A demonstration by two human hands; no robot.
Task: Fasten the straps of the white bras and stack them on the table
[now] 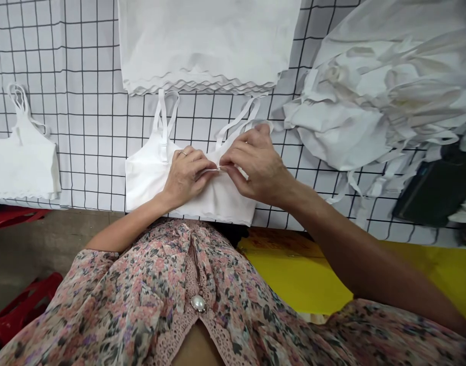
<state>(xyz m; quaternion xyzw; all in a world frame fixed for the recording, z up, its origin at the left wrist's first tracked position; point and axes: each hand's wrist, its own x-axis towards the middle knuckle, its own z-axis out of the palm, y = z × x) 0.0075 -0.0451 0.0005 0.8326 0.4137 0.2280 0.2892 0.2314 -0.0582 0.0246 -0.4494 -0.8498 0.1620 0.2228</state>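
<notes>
A white work panel ruled with a black square grid forms the background. A stack of white garments with scalloped hems lies at its upper edge. A loose pile of strapped white garments lies to the right, and a single white strapped top lies to the left. A dark object, too unclear to identify, lies beyond the pile. A yellow sheet shows below the panel, and red plastic items sit on the floor at lower left.

A white strapped crop top lies flat on the panel, just below the stack, with its straps pointing away from the person. The left hand, wearing a ring, rests on the top's centre. The right hand rests over its right side. A thin white strip lies across the top between the hands. The fingertips of both hands close together on the strip, pinching it just above the fabric. The strip's exact form is too small to tell.
</notes>
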